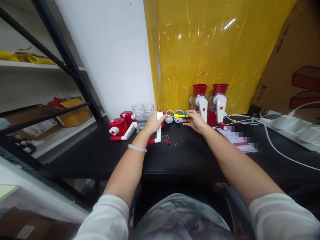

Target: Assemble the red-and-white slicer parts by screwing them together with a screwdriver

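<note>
My left hand [152,124] is closed on a white crank handle [158,135], which hangs upright with its red grip at the lower end. A yellow and green screwdriver [180,115] lies level in my right hand [197,122]. Its shaft points left toward the top of the crank; whether the tip touches a screw there is too small to tell. Below the hands, several small screws [165,136] and a small red plastic piece [167,142] lie on the black table [180,160]. Metal grater drums [169,116] with white ends stand just behind the screwdriver.
Two assembled red-and-white rotary graters [200,100] stand at the back right. Red grater bases [117,128] and clear plastic housings [143,108] sit at the left. A printed sheet [237,139], white cables [268,131] and a power strip [297,125] occupy the right side.
</note>
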`<state>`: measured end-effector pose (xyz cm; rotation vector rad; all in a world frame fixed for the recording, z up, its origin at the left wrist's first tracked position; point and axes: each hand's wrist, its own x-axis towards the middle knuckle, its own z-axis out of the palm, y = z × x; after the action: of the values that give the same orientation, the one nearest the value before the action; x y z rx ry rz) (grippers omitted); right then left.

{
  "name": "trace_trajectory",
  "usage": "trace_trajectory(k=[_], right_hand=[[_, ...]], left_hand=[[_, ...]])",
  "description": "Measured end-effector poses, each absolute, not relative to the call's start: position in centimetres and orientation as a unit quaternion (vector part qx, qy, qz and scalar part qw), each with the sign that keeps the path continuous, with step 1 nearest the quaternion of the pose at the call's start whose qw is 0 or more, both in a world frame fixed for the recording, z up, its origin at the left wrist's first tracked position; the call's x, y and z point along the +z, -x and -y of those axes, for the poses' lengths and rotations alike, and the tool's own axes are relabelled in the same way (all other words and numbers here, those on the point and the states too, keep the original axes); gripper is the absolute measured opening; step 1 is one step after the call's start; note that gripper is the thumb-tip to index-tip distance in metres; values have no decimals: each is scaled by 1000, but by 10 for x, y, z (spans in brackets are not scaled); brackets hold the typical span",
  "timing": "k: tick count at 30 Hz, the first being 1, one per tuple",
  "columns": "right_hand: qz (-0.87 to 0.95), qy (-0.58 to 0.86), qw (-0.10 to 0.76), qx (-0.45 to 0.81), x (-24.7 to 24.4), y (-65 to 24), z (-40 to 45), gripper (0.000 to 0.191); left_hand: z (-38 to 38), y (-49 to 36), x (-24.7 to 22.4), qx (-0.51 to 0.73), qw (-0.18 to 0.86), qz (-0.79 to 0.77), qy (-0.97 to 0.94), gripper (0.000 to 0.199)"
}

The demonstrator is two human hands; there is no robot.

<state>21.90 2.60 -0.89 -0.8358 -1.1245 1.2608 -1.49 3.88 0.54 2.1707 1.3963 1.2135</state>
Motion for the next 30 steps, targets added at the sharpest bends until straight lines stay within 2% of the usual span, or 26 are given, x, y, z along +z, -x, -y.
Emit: trace_trajectory(k=[7, 19, 30], right_hand=[[495, 369, 580, 532, -14, -224, -32, 12], [537, 403, 580, 462, -16, -226, -35, 35], [507, 528, 566, 380, -18, -228, -38, 59]], left_hand=[[-34, 15, 6, 398, 217, -477, -753, 47], [-35, 16, 5, 389, 179, -462, -777, 46], [-24, 10, 10, 404, 97, -422, -806, 48]])
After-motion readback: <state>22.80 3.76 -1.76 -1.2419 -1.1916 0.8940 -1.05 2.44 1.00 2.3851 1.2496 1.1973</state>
